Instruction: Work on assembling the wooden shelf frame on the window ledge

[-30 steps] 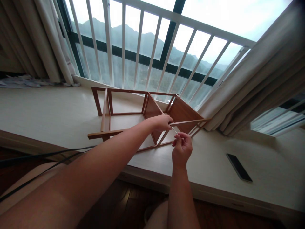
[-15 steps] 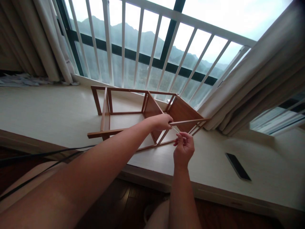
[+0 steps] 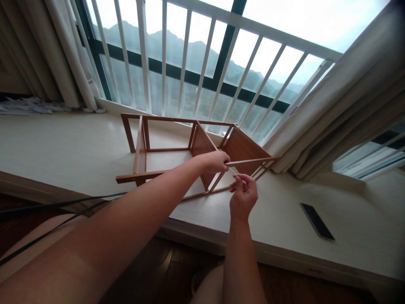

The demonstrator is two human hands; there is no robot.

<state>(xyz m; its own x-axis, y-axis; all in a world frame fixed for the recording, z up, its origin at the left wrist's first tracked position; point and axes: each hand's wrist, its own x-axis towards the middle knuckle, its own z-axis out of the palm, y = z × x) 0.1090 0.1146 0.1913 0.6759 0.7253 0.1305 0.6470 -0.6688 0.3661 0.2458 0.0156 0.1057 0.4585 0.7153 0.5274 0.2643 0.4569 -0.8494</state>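
A brown wooden shelf frame [image 3: 200,139] lies on its side on the pale window ledge. My left hand [image 3: 215,162] is closed around its near long rail, about level with the middle shelf board. Just to the right and lower, my right hand [image 3: 243,195] pinches a thin metal rod [image 3: 233,171] between thumb and fingers. The rod slants up to the rail beside my left fingers; its tip and the spot it meets are too small to make out.
A black phone [image 3: 317,221] lies on the ledge [image 3: 278,223] to the right. Behind the shelf stands a white railing [image 3: 196,76] before the window, with curtains [image 3: 332,101] at both sides. Dark cords [image 3: 63,204] run in from the left.
My right hand has turned slightly and shifted a touch, and the rod's angle and shine differ a little. My left hand and the shelf frame stay in place.
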